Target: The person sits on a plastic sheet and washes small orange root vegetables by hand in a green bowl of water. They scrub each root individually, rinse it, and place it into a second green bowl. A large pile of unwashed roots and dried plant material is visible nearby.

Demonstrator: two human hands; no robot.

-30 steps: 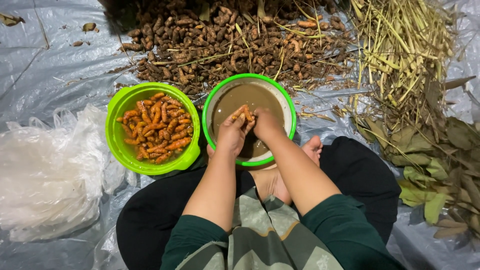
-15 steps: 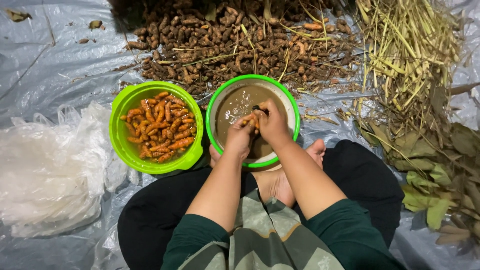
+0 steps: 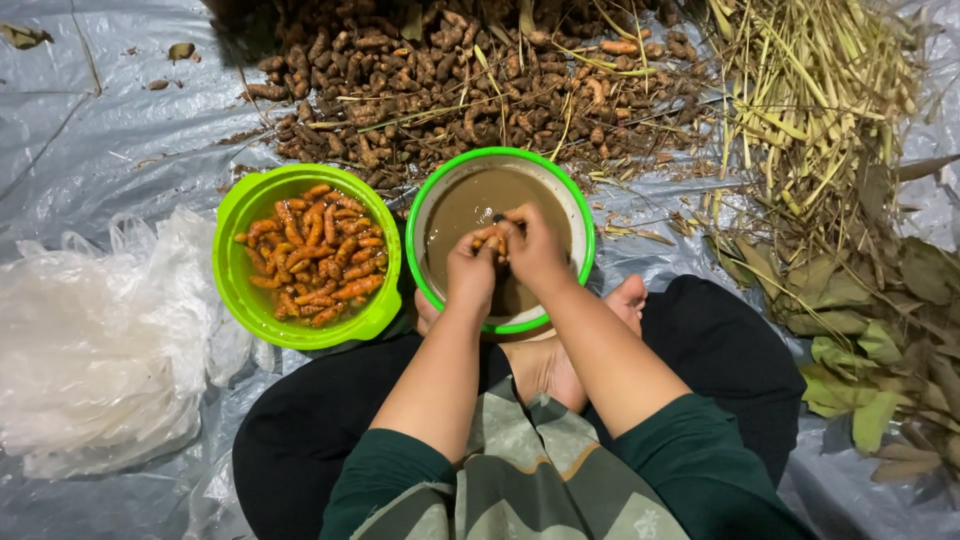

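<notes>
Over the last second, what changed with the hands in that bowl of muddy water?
Little: both the left hand and right hand shifted slightly while rubbing a small orange root over the green-rimmed bowl of brown water. The green plastic bowl of cleaned orange roots and pile of unwashed brown roots stayed put.

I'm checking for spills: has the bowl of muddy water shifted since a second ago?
No. The bowl of muddy water keeps its place beside the green bowl of orange roots.

roots bowl point(image 3: 306, 257) left of water bowl point(image 3: 500, 238)
</notes>
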